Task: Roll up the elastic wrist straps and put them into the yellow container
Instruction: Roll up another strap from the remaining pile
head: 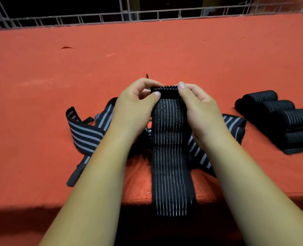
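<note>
While starting the roll at the far end of the pinstriped strap, draped over the near edge of the table, pinched the first fold tight in left hand and right hand. Probably needed level edges and even tension, like the finished rolls toward the right edge.

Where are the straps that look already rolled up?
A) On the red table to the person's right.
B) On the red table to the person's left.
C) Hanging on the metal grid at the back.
A: the rolled straps lie side by side on the red table, right of the right hand, which with the left hand pinches a long strap.
</note>
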Available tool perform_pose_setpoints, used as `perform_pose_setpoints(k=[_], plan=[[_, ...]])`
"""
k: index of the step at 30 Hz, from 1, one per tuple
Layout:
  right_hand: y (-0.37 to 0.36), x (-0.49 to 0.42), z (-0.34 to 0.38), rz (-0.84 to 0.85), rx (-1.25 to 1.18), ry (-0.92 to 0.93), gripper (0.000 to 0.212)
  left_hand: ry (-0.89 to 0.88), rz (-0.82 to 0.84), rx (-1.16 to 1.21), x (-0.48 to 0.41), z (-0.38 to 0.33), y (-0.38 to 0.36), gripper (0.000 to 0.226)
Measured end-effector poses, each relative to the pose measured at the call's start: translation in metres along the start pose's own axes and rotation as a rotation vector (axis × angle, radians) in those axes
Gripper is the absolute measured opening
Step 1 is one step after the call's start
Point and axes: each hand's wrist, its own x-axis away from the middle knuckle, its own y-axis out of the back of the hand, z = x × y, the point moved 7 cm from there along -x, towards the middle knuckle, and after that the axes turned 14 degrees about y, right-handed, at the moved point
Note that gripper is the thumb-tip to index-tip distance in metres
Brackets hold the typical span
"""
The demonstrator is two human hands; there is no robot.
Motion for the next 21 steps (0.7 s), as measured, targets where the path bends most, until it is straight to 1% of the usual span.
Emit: perform_pose_setpoints(k=[3, 6, 11, 14, 16, 21], plan=[[0.002, 0.0, -0.004, -0.006, -0.024, 0.006, 0.02, 0.03, 0.045, 0.045, -0.001, 0.002, 0.0, 0.023], [0.004, 0.001, -0.003, -0.027, -0.034, -0.003, 0.016, 0.044, 0.075, 0.042, 0.0, 0.003, -0.002, 0.023], [0.009, 0.004, 0.003, -0.077, -0.04, 0.019, 0.019, 0.081, 0.117, 0.034, 0.002, 0.008, -0.006, 0.02], [0.008, 0.007, 0.007, -0.053, -0.051, 0.047, 0.02, 0.11, 0.09, 0.054, 0.002, 0.01, -0.004, 0.017], [0.007, 0.009, 0.009, -0.022, -0.036, 0.073, 0.021, 0.131, 0.077, 0.115, 0.001, 0.012, -0.003, 0.017], [0.005, 0.011, 0.011, 0.035, 0.004, 0.085, 0.03, 0.136, 0.062, 0.196, 0.0, 0.013, -0.004, 0.021]])
